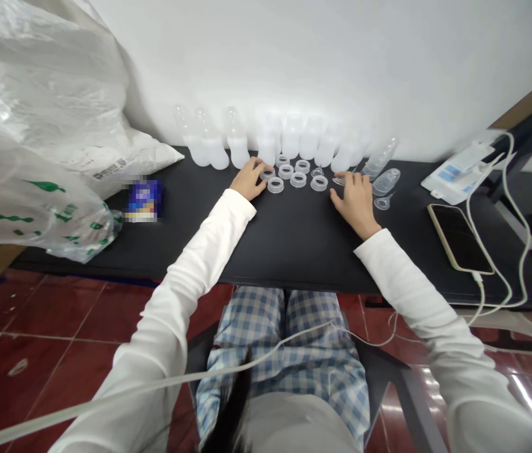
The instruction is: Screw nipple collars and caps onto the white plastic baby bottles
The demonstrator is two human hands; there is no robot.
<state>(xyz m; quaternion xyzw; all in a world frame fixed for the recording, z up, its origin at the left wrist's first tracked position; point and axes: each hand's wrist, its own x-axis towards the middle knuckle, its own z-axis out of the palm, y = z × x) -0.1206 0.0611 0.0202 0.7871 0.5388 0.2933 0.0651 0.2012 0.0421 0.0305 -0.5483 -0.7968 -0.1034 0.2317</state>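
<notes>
My left hand (248, 178) rests on the black table (294, 239), its curled fingers touching a clear plastic ring (266, 173) at the left end of a group of several rings (298, 179). My right hand (355, 198) lies on the table with fingers bent down over a small clear nipple piece (340, 180). A row of several translucent baby bottles (266, 148) stands against the white wall behind the rings. Clear bottle caps and a small funnel-like piece (383, 201) lie just right of my right hand.
Large plastic bags (34, 157) fill the table's left end, with a small blue packet (143, 198) beside them. A phone (459, 237) on a white charging cable lies at the right, near a flat white package (459, 171). Red tiled floor lies below.
</notes>
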